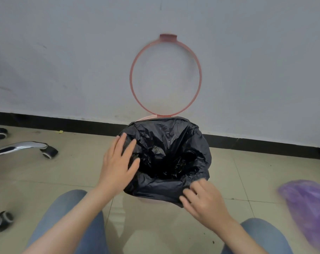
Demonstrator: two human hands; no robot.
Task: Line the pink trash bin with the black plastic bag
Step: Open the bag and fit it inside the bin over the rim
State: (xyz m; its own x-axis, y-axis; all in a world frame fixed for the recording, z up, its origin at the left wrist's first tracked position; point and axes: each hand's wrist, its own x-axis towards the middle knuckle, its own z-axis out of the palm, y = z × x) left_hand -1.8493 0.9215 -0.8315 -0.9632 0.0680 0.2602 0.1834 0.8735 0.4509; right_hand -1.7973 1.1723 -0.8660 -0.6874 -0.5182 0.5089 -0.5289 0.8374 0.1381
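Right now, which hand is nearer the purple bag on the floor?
Right. The right hand is at the black bag's near edge, on the purple bag's side; the left hand rests on the far left rim.

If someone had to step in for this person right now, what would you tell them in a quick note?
Left hand: open, flat on the black bag at the bin's left edge.
Right hand: fingers at the folded bag edge on the near right; blurred, so the grip is unclear.
The bag sits inside the pink bin with its mouth folded over most of the edge; pink shows only at the back and the base.
The pink ring stands raised against the wall.
Probably left: smooth the overhang, then lower the ring onto the bag.
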